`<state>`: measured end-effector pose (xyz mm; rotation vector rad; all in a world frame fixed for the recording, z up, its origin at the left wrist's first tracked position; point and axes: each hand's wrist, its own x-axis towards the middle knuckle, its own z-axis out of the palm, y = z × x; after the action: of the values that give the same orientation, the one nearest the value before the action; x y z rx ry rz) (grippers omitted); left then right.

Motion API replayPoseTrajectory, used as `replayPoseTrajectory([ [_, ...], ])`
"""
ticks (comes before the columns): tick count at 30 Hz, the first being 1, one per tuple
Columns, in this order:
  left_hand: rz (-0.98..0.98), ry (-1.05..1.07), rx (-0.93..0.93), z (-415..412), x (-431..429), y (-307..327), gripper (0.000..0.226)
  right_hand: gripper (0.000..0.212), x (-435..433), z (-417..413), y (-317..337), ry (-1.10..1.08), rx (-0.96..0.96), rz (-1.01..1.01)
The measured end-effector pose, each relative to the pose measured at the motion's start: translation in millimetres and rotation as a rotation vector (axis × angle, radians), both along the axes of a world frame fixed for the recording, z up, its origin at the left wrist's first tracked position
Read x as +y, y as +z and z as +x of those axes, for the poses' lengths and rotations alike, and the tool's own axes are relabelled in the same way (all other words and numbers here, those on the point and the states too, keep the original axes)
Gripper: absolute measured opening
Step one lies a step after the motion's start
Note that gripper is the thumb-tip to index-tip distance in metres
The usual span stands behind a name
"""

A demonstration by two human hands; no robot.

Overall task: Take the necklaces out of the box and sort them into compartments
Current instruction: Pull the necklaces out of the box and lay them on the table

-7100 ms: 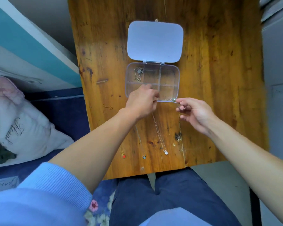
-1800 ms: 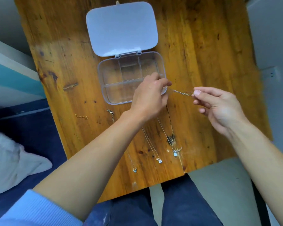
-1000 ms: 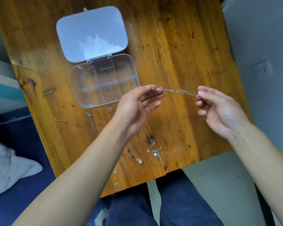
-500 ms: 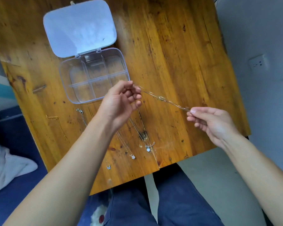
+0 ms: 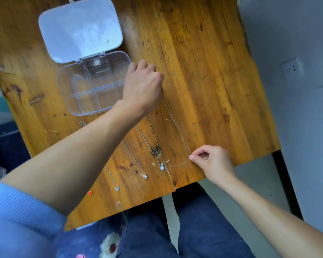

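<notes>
My left hand and right hand each pinch an end of a thin chain necklace, stretched flat on the wooden table so it won't tangle (beside three others); the clear compartment box looks empty.

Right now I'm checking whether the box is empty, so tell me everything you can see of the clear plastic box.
The clear plastic box lies flat on the wooden table, its hinged lid folded fully open and flat behind it. It looks like transparent plastic, rounded at the corners, split by dividers into several compartments. No necklace shows inside. The left hand covers its right edge.
</notes>
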<state>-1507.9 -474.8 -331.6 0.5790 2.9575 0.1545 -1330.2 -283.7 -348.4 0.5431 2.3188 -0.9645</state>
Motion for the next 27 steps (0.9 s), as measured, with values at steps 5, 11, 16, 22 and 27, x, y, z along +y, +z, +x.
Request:
replayPoseTrajectory([
  [5,-0.154,-0.101,-0.043,-6,8,-10,0.018,0.013,-6,2,-3,0.169,0.051,0.125],
  [11,-0.201,-0.079,-0.023,-6,5,-13,0.016,0.018,-6,-4,-4,0.269,0.052,0.202],
  [16,-0.121,-0.036,0.021,-5,-9,-8,0.017,0.022,-3,-8,-2,0.277,0.014,0.213],
  [22,0.171,0.319,0.068,8,-67,18,0.024,0.017,-16,-41,10,0.246,0.070,0.174],
  [27,0.303,0.645,0.106,37,-129,21,0.023,0.013,-48,-82,17,0.267,0.181,0.116],
])
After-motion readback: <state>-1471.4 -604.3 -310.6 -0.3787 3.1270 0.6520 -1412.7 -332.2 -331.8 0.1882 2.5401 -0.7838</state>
